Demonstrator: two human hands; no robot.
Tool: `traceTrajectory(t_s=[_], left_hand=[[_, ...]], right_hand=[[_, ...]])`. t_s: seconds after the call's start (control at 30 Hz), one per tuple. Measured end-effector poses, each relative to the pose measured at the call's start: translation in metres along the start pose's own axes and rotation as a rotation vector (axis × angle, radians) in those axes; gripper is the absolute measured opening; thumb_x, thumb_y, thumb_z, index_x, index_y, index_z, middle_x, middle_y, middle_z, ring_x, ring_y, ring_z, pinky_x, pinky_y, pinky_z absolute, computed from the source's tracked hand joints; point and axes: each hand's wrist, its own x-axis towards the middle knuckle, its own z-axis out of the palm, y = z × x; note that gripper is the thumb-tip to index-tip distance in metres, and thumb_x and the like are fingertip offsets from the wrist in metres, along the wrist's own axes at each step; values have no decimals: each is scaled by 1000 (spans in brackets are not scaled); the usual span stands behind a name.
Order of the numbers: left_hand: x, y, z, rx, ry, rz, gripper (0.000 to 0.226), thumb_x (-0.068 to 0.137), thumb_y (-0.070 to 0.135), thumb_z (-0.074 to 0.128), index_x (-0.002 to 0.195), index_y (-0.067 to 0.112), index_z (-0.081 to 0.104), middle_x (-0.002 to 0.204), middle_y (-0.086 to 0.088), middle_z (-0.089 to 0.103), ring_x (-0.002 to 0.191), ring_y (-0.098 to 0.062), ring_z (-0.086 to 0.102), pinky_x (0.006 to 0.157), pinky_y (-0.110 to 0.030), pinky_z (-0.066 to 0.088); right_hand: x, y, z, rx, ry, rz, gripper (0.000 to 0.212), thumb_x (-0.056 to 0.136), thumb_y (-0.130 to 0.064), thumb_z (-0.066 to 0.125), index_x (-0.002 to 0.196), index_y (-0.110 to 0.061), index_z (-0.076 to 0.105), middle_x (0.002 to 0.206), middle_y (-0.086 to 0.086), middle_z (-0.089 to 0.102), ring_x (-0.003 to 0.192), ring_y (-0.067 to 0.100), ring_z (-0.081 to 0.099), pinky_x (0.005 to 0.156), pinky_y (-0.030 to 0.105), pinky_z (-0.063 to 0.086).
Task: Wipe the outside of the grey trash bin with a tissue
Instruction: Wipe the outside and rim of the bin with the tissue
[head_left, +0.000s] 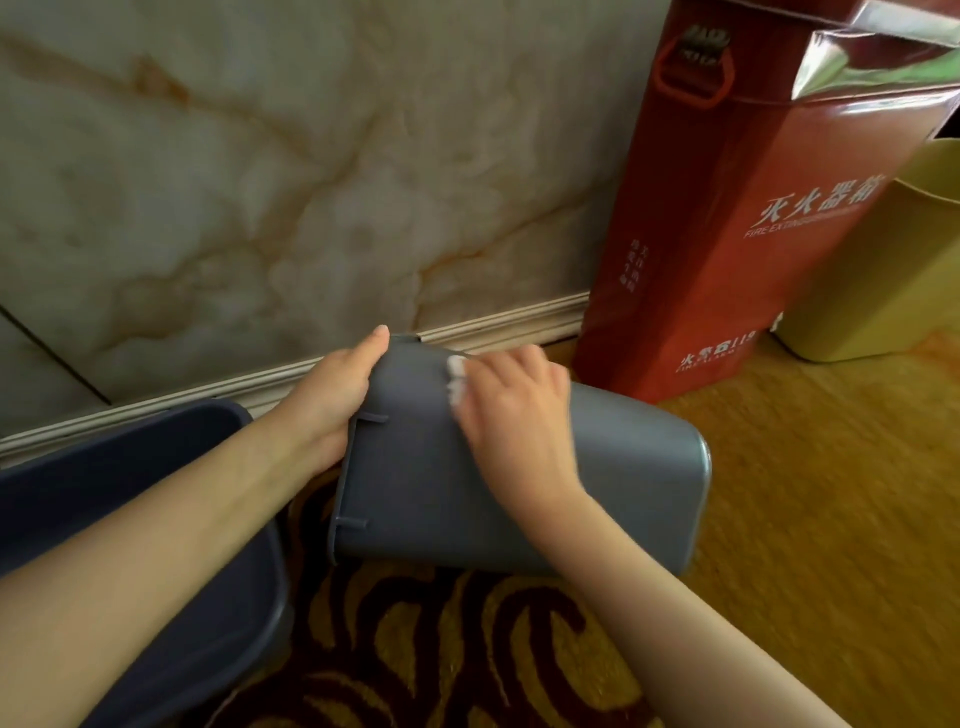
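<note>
Left hand (332, 400) is gripping the rim of the grey plastic trash bin (597, 483). The thumb is lying along the outer wall, and the fingers are going over the edge out of sight.

Right hand (514, 415) is pressing a white crumpled tissue (456, 382) onto the bin's upward-facing side near the rim, with bent fingers closing over the wad. The hand is motion-blurred, so exact finger placement is unclear.

The bin is lying on its side on the brown-and-gold patterned carpet (805, 519), with its mouth toward the left hand and its base pointing right.

- A dark blue plastic bin (130, 441) is standing just left of the grey bin, partly covered by the left forearm.
- A tall red fire extinguisher box (727, 234) is standing behind the grey bin's base end, close to it.
- A pale yellow plastic bin (883, 270) is sitting farther right, beyond the box, and is being cut off by the frame edge.
- A marbled beige wall (260, 182) with cream skirting (493, 322) is running behind the grey bin.

The grey bin's interior and underside are not showing.
</note>
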Motion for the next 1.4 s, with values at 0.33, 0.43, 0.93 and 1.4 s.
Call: traceTrajectory(t_s=[0.33,0.43,0.93,1.4], left_hand=[[8,-1,-12,218,-48,130,34,93,34,44,79,14,67,65,8,74,64,-3,69,71,-26,48],[11,4,-11,259,-47,131,31,91,32,46,76,16,67,62,9,73,60,-2,68,69,-24,47],[9,17,-18,617,-131,-4,43,94,35,44,132,15,47,131,-4,56,117,-20,53,108,-36,32],[6,25,-16,658,-280,43,20,90,31,50,97,28,69,96,8,75,87,-4,69,68,-12,50]], right_hand=[[-148,115,-38,-94,115,559,18,85,-10,62,100,-2,68,98,15,70,92,34,53,81,48,38],[-155,116,-47,-12,143,642,17,82,1,61,99,1,67,98,18,69,91,33,55,79,40,41],[-178,128,-40,41,-65,672,20,82,-8,67,101,-7,69,99,11,71,92,16,44,77,37,39],[-173,54,-10,165,-77,250,23,79,-18,69,93,-20,51,91,0,56,82,17,50,76,27,37]])
